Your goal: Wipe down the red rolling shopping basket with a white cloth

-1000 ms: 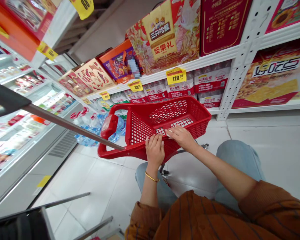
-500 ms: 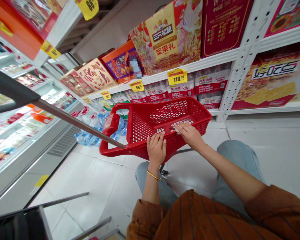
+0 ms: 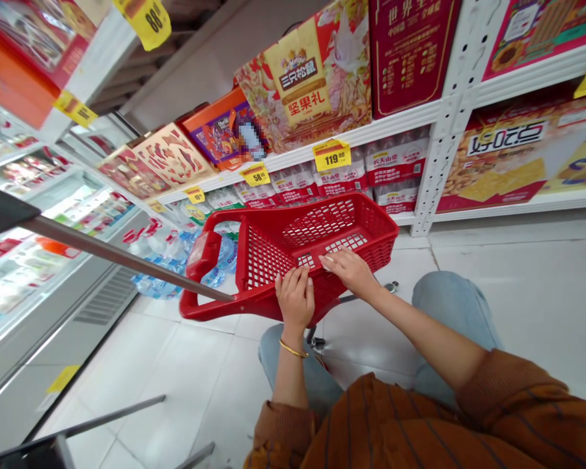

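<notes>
Red plastic basket (image 3: 317,234) light, stiff; take rim (image 3: 254,301) or handle (image 3: 200,254). Your left hand (image 3: 295,298) curled over rim, right hand (image 3: 351,273) flat on basket, apart.

My left hand (image 3: 295,298) is palm-down with fingers curled, my right hand (image 3: 351,272) flatter with fingers extended, both forearms (image 3: 420,332) reaching forward.

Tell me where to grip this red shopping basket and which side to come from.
Grip the moulded end handle of the red plastic shopping basket, coming from above at that end. It is a thick, solid loop standing clear of the mesh, so it should fill the hands better than the thin wall where the left hand and right hand rest.
</notes>
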Tool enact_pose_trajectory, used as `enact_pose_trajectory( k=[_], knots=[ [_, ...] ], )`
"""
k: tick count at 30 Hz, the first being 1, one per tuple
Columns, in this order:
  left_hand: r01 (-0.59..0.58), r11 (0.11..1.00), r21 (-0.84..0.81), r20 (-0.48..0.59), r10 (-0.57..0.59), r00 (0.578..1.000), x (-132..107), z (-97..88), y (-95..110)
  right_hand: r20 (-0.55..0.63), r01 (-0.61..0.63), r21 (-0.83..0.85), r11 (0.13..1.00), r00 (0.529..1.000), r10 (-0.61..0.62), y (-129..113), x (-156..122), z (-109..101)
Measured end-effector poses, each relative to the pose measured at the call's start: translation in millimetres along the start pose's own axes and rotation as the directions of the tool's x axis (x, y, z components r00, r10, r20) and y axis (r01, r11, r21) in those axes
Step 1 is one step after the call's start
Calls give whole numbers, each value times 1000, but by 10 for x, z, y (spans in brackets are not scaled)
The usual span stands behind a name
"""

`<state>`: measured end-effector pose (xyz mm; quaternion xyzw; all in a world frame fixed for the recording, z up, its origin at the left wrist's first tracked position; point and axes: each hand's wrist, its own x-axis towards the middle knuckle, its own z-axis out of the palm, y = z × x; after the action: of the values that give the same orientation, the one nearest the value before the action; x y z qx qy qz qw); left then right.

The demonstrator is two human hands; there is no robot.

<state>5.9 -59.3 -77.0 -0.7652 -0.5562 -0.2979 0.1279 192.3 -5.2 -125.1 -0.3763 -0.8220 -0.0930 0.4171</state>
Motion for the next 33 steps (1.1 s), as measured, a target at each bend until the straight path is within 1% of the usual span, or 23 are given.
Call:
enact_pose_trajectory(
  k=[5,10,15,18,21,24,26,28,30,33],
  knots=[
    [-5,1000,8,6,5,1000,-14,23,-25,9,-18,18,1000,1000,18,178,-104,-26],
    [-7,1000,12,19,7,1000,-15,10,-41,7,-9,-29,1000,1000,9,351,-182,-83],
    [-23,1000,9,34,23,999,-10,-11,-78,78,-28,-86,996,996,34,409,-171,-146],
    [-26,1000,8,38,25,999,-10,-39,-107,94,-55,-107,993,993,65,347,-141,-149],
    [-7,1000,17,28,7,1000,-15,-75,-112,94,-70,-128,989,992,83,221,-99,-153],
    [24,997,77,-7,-24,1000,-17,-73,-55,104,-94,-163,982,988,112,60,-43,-167],
    [5,993,115,-9,-4,1000,-12,-33,24,99,-119,-173,978,986,137,-42,-11,-170],
    [-55,992,113,40,50,998,-1,36,121,101,-127,-175,976,984,146,-117,1,-157],
    [-104,991,83,115,94,989,9,116,204,118,-108,-173,979,985,130,-151,-14,-130],
    [-74,995,61,151,64,986,16,210,245,129,-77,-127,989,987,94,-130,-66,-86]
  ],
)
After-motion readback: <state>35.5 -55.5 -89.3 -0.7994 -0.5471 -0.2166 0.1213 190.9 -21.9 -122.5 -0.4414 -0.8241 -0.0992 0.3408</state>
